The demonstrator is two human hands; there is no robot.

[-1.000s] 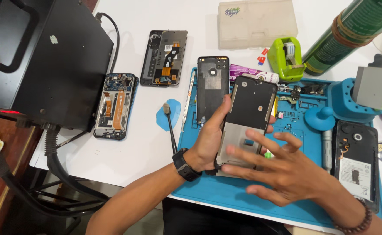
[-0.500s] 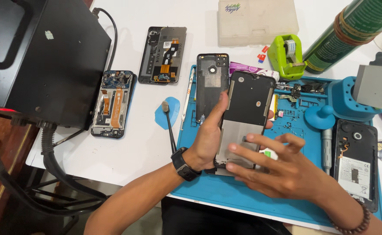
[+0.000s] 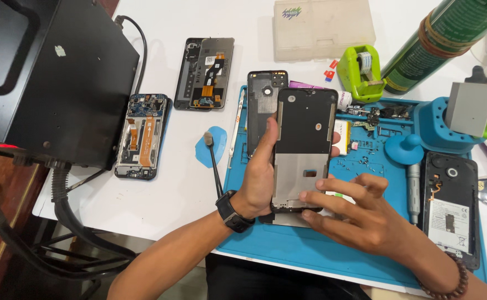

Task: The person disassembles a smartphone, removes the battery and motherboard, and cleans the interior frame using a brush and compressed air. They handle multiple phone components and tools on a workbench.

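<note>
Head view: left hand (image 3: 259,180) has its grip clenched around a phone frame (image 3: 303,145) (open back up) above the blue mat (image 3: 321,250); right hand (image 3: 360,214), fingers spread, presses the frame's near end.

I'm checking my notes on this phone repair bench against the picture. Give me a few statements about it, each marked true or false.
1. The left hand grips the phone frame by its edge. True.
2. The right hand holds a screwdriver. False: its fingers rest on the frame's lower end, and the screwdriver lies on the blue mat.
3. The green tape dispenser stands on the black box. False: it stands on the white table, beyond the mat.
4. An opened phone lies beside the black box. True.
5. The wrist of the left hand bears a black watch. True.
</note>
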